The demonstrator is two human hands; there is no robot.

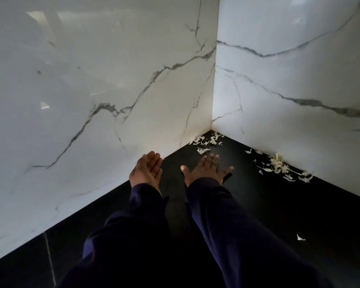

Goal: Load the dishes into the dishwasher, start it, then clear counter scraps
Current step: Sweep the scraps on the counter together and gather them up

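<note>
Both arms reach out over the black bench (289, 215) toward the far corner where two white marble wall panels meet.

Left hand (147, 170): released, palm turned up and slightly cupped, fingers together and nearly straight, holding nothing. It sits close to the left marble panel (92, 80), just at the bench edge line; can't tell if it touches the panel.

Right hand (206, 169): released, back of hand up, fingers and thumb spread, holding nothing. Whether it rests on the bench or hovers just above it, can't tell.

Dark navy sleeves (227, 225) cover both forearms down to the wrists.

Scraps, pale thin peel-like bits, all on the bench:
- corner cluster (208, 141), far, right in the corner, beyond both hands.
- right-wall cluster (279, 165), strung along the foot of the right marble panel (289, 90), to the right of the right hand and apart from it.
- single scrap (300, 238), nearer, well apart from both clusters, right of the right sleeve.

Neither hand touches any scrap. Dishwasher and dishes not visible in this view.
</note>
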